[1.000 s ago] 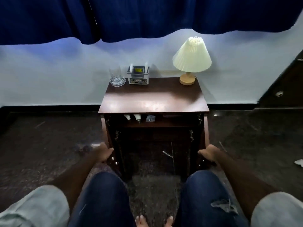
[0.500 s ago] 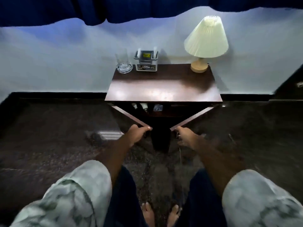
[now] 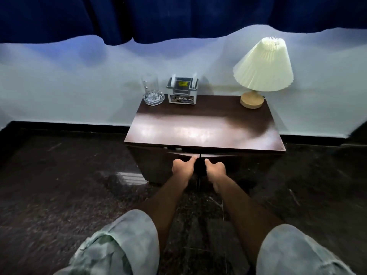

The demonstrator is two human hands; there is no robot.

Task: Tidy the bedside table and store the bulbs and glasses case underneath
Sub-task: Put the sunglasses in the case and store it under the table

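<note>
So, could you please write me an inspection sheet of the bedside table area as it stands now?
Surface: bedside table top bare in the middle and front.
Job's things: bulbs and glasses case not visible; cabinet doors almost shut.
Clutter: glass in ashtray, organiser box, lamp, all along the back edge.
Hands: left hand and right hand at the door edges.
Cables: nothing seen.
Surroundings: blue curtain, pale wall, dark floor.
</note>
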